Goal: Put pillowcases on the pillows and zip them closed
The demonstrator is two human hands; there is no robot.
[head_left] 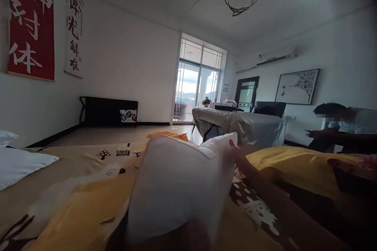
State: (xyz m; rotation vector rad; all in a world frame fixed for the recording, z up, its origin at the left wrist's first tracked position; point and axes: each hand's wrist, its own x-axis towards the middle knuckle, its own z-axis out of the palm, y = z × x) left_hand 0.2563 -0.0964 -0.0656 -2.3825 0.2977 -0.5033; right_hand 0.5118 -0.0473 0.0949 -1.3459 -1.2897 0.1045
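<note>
A white pillow (pixel 182 184) stands tilted up right in front of me, above a patterned bedspread (pixel 97 160). My right hand (pixel 237 157) reaches in from the lower right and grips the pillow's upper right edge, its thumb on the near side and the other fingers mostly hidden. At the pillow's bottom edge, a dark, blurred shape appears to be my left hand (pixel 191 235); its fingers cannot be made out. Yellow-orange fabric (pixel 85 204) lies on the bedspread to the left, and a bit of orange cloth (pixel 167 135) shows behind the pillow.
Another white pillow (pixel 26 164) lies at the left edge. Yellow fabric (pixel 291 164) is bunched at the right. Beyond it a person (pixel 338 125) sits bent over, holding a small dark object. A plastic-covered table (pixel 229 119) stands farther back, near glass doors (pixel 197 90).
</note>
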